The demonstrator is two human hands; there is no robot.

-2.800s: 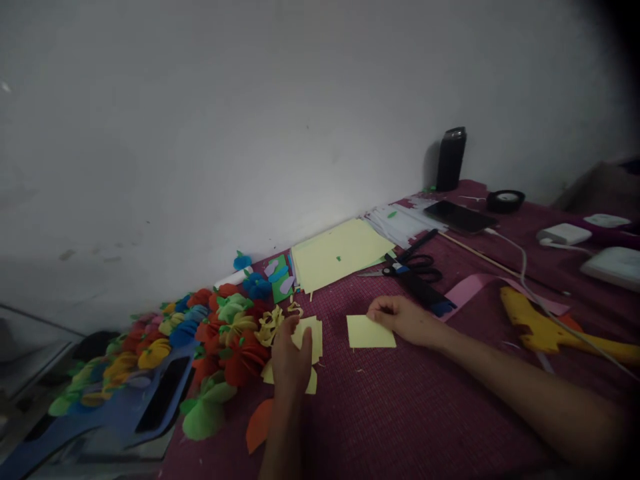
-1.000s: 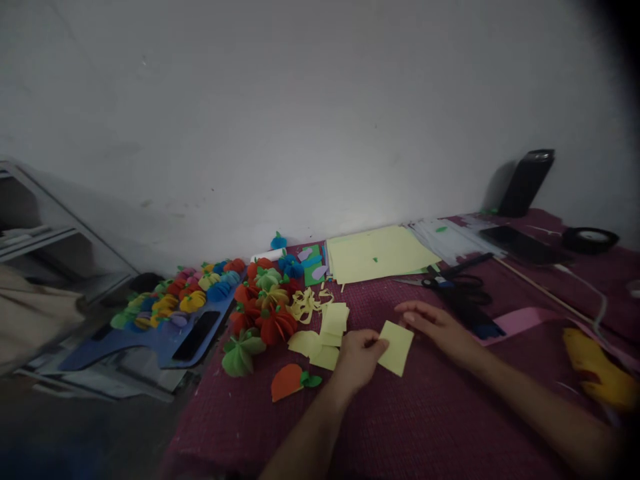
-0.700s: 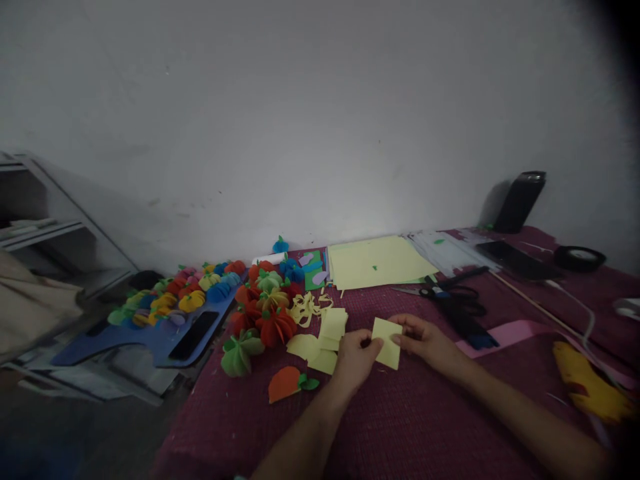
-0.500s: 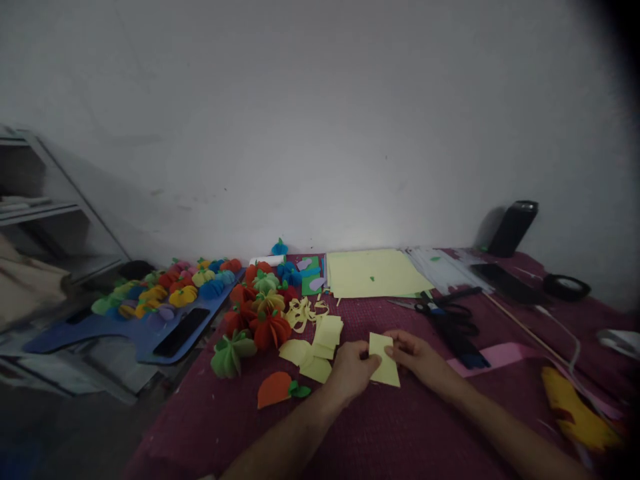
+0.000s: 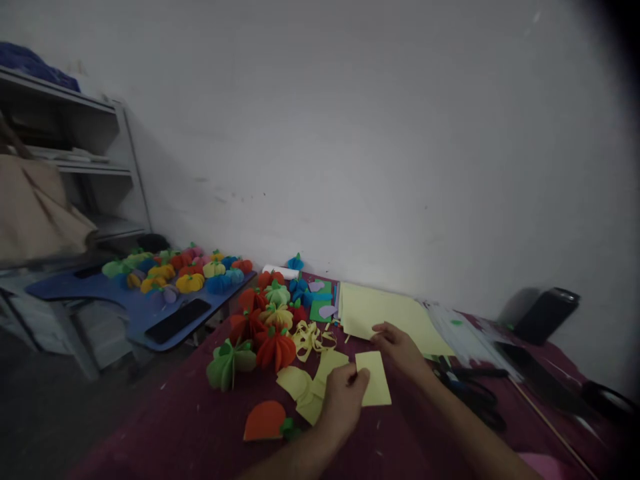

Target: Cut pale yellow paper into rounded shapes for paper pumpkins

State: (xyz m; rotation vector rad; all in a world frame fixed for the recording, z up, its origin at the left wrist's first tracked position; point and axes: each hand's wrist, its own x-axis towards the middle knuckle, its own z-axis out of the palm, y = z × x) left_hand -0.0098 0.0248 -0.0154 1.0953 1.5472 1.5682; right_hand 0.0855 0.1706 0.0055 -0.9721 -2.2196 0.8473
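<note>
My left hand (image 5: 345,397) is closed, pinching a pale yellow paper rectangle (image 5: 377,380) between thumb and fingers. Off the rectangle and a little apart from it, my right hand (image 5: 400,350) has its fingers stretched out at the lower edge of a large yellow paper sheet (image 5: 383,303); whether it touches the sheet I cannot tell. Several cut yellow paper pieces (image 5: 293,382) lie left of my left hand, partly covered by it. Nearer me rests an orange half-round paper piece (image 5: 265,421) with a green leaf. Thin yellow paper strips (image 5: 306,341) are heaped behind the cut pieces.
Paper pumpkins (image 5: 276,348) crowd the table's left side, and more stand on a blue side table (image 5: 120,310) beside a black phone (image 5: 179,320). Black-handled scissors (image 5: 475,400), a thin stick (image 5: 547,423), black tape (image 5: 607,403) and a dark bottle (image 5: 547,315) are to the right.
My right hand has let go of the yellow rectangle and moved up toward the large yellow sheet. The left hand still holds the rectangle. The view has turned left and tilted.
</note>
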